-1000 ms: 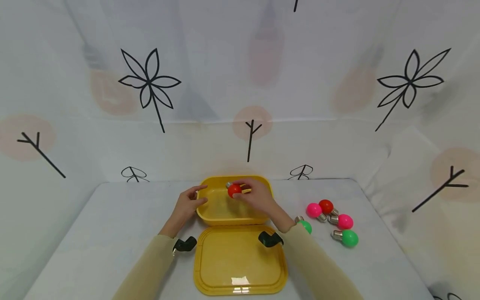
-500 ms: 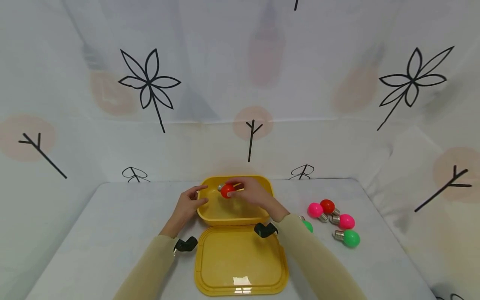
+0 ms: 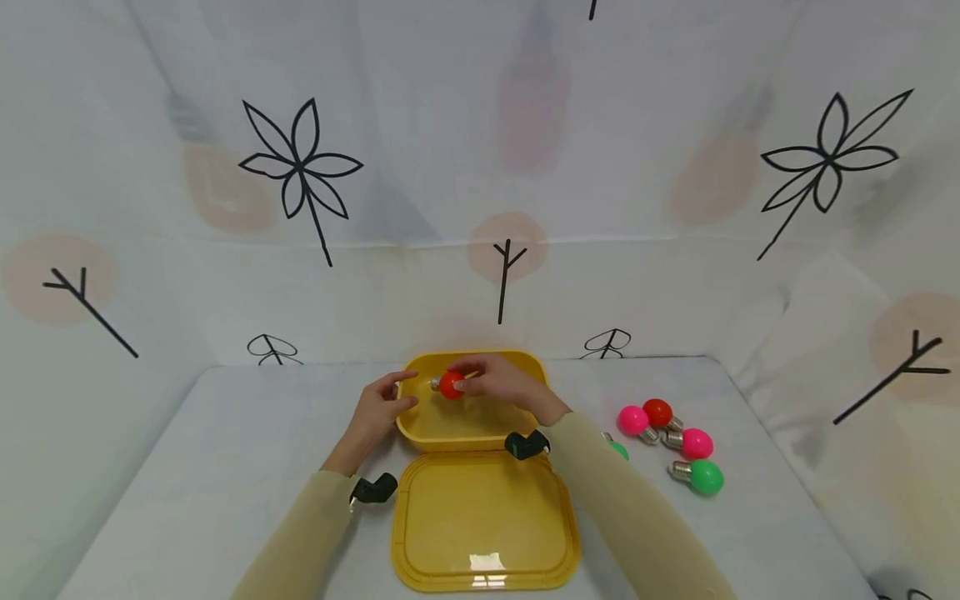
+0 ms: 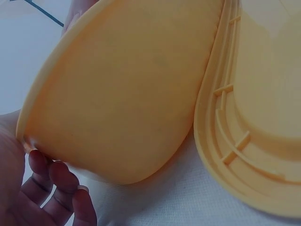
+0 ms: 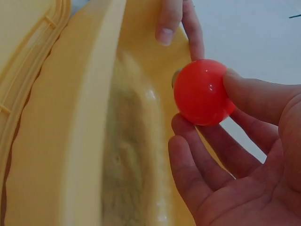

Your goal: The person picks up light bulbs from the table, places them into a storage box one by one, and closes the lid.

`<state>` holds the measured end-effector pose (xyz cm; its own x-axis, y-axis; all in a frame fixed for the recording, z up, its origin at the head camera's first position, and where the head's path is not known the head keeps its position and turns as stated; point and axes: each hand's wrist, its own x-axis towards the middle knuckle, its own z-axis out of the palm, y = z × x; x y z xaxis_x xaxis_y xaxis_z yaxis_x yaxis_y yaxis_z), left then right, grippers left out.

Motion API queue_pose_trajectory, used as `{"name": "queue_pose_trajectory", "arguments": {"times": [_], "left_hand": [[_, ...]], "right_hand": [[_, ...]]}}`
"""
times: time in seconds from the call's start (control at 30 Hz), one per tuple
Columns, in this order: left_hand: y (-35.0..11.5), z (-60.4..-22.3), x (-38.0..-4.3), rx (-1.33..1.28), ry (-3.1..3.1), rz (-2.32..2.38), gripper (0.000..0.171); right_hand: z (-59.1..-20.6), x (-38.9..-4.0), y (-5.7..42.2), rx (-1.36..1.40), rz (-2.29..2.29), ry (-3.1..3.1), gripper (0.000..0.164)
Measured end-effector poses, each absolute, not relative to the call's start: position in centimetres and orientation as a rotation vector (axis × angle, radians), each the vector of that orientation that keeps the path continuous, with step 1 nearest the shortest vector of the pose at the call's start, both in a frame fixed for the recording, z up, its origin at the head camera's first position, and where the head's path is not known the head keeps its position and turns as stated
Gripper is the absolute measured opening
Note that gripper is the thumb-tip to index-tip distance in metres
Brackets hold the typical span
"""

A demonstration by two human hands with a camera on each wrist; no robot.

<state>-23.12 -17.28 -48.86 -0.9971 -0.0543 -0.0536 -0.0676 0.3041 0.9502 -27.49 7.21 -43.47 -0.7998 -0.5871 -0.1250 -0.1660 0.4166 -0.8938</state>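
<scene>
My right hand [image 3: 510, 387] pinches a red light bulb [image 3: 452, 384] between thumb and fingers over the yellow box [image 3: 467, 444]. The bulb lies sideways, its metal base pointing left. In the right wrist view the round red bulb [image 5: 200, 94] hides most of that base. At the box's left end my left hand [image 3: 375, 417] holds the rim, thumb and index finger reaching over it. The left wrist view has the curled fingers [image 4: 63, 176] of this hand against the outside of the box wall [image 4: 131, 94].
A flat yellow lid [image 3: 483, 517] lies just in front of the box. To the right on the white table are two pink bulbs [image 3: 633, 420], another red bulb [image 3: 657, 412] and a green bulb [image 3: 707, 477]. A second green bulb [image 3: 618, 450] is partly hidden by my right sleeve.
My right hand has carried the red bulb leftward and slightly lower over the box, and its base has turned to point left. The left hand keeps its place at the rim.
</scene>
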Motion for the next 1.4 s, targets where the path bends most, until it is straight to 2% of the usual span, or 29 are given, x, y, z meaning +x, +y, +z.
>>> {"name": "queue_pose_trajectory", "arguments": {"times": [0.63,1.0,1.4], "left_hand": [[-16.7,-48.8,-23.3,-0.119,2.521,1.838,0.044],[-16.5,-48.9,-23.3,-0.127,2.501,1.852,0.043],[-17.1,-48.6,-22.9,-0.124,2.499,1.847,0.043]], "right_hand": [[-44.8,-29.9,7.4,-0.637,-1.278,2.219,0.038],[-46.4,-31.5,7.9,-0.642,-1.395,2.133,0.036],[-47.4,-31.4,7.7,-0.678,-1.476,2.004,0.040]]}}
